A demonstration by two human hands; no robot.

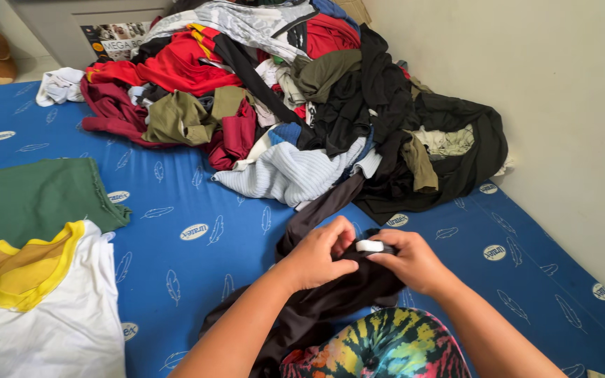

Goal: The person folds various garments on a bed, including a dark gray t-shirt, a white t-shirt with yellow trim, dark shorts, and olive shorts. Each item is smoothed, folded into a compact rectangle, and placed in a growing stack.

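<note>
Both my hands work at the dark garment [330, 294] bunched on the blue mattress [197, 231], just ahead of a tie-dye cloth [386, 346]. Left hand [316, 259]: grip closed, pinching the fabric. Right hand [411, 262]: grip closed on the same garment, at its white tag [372, 246]. Cloth looks light, limp, not fragile; I judge it will sag and slide, so a seam or collar edge is best to take. Clothes pile [302, 105] lies beyond, against the wall; one dark strip reaches toward it. White-yellow shirt [43, 308] and green cloth [43, 196] lie well left, apart.
</note>
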